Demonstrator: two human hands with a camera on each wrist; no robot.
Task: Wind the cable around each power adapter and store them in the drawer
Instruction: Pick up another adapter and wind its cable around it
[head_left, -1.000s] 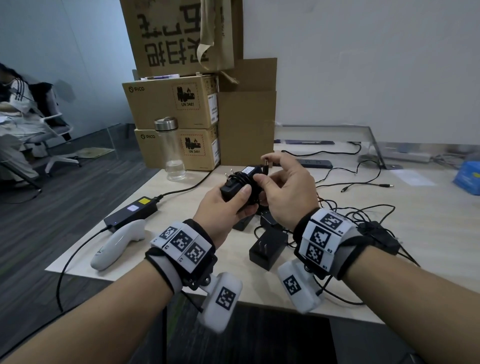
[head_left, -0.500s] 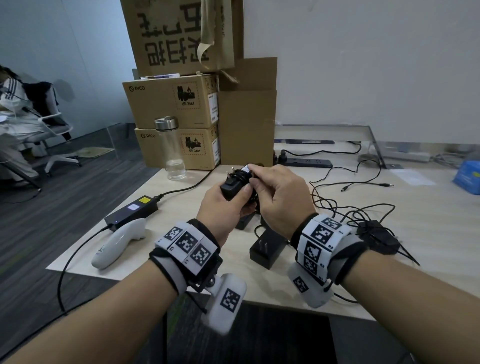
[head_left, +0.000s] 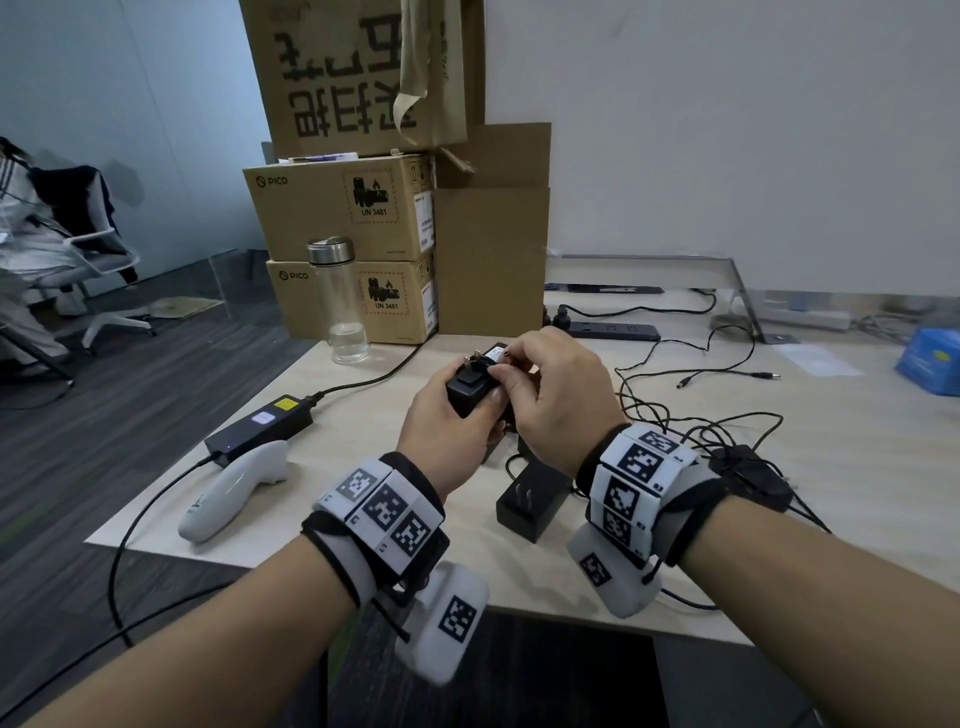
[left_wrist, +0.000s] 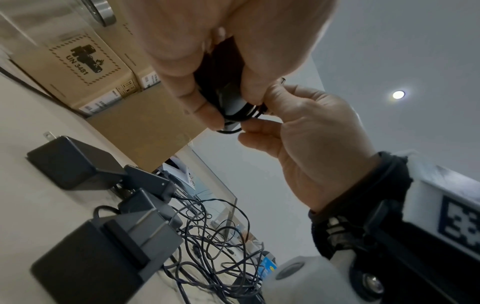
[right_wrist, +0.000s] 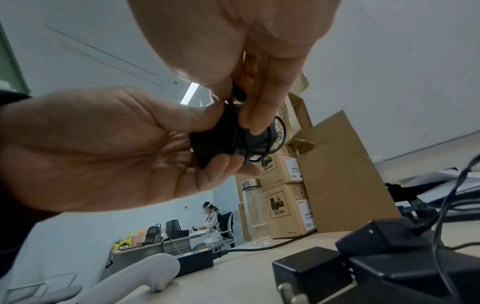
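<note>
My left hand (head_left: 475, 413) grips a small black power adapter (head_left: 467, 387) above the table, prongs pointing up and away. My right hand (head_left: 506, 370) pinches its thin black cable against the adapter's top. In the right wrist view several cable loops (right_wrist: 272, 142) lie around the adapter (right_wrist: 218, 142), held between both hands. The left wrist view shows the wound adapter (left_wrist: 230, 100) between my left fingers (left_wrist: 205, 109) and right fingers (left_wrist: 259, 123). More black adapters (head_left: 530, 501) lie on the table below my hands, beside a tangle of loose cables (head_left: 696, 415). No drawer is in view.
A laptop power brick (head_left: 260, 430) and a white controller (head_left: 234, 488) lie at the table's left. A glass bottle (head_left: 338, 306) and stacked cardboard boxes (head_left: 343, 208) stand behind. A power strip (head_left: 613, 328) and a blue box (head_left: 930, 364) sit further right. A person (right_wrist: 210, 224) sits at a far desk.
My right hand came down from its raised position with the cable end and now pinches the cable against the adapter's top. The left hand kept its hold on the adapter.
</note>
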